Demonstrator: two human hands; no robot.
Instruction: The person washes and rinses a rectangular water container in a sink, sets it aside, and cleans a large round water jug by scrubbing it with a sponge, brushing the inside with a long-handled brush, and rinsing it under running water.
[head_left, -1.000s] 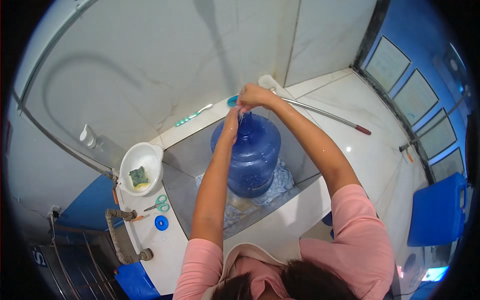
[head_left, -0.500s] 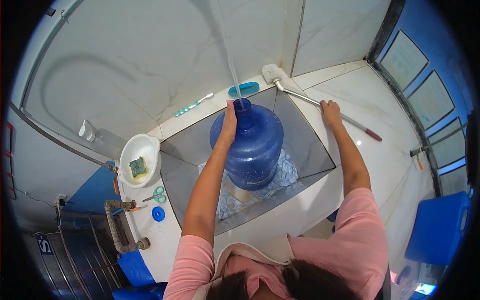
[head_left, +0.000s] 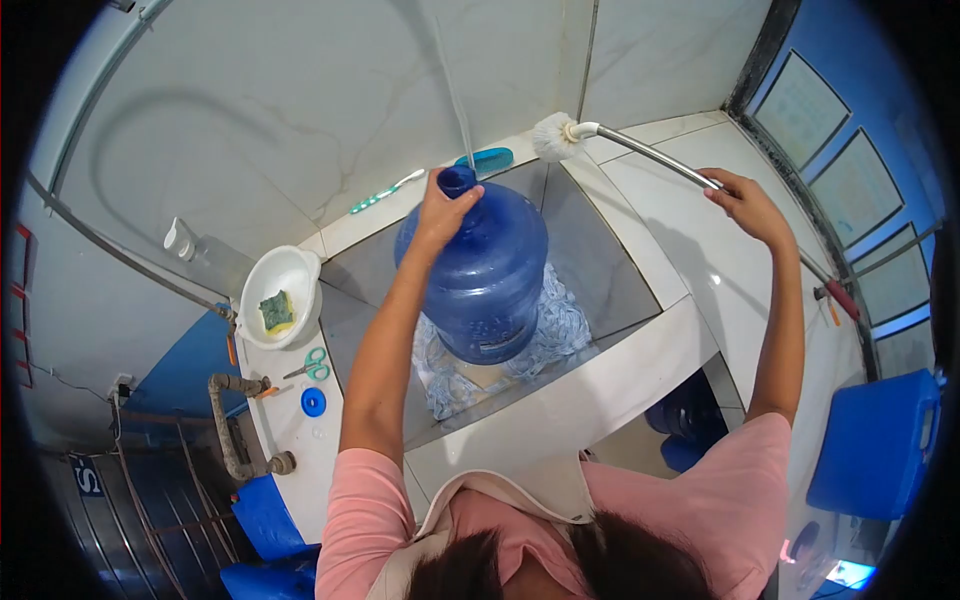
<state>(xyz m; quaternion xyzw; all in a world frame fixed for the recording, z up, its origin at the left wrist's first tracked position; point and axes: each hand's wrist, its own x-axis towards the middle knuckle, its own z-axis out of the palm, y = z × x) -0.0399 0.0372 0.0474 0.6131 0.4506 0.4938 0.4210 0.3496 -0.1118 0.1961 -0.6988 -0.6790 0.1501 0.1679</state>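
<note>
A large blue water jug [head_left: 485,265] stands in the grey sink [head_left: 600,250] on a crumpled wet cloth [head_left: 565,325]. Around the jug's neck is my left hand [head_left: 447,208], fingers wrapped on it. A thin stream of water [head_left: 455,95] falls at the back of the jug's mouth. My right hand [head_left: 745,203] pinches the metal handle of a long brush [head_left: 650,150], raised over the right counter. The brush's round white head [head_left: 555,137] is at the sink's back corner.
Behind the sink lie a green-and-white toothbrush [head_left: 387,192] and a teal brush [head_left: 490,159]. At the left are a white basin [head_left: 312,290] with a sponge [head_left: 276,312], scissors [head_left: 314,365], a blue cap [head_left: 313,402] and a pump bottle [head_left: 210,250]. Pipes [head_left: 228,430] stick out nearby.
My right hand has lifted the long brush off the counter and moved right. My left hand now wraps the jug's neck, and the jug has shifted slightly left, its mouth beside the water stream.
</note>
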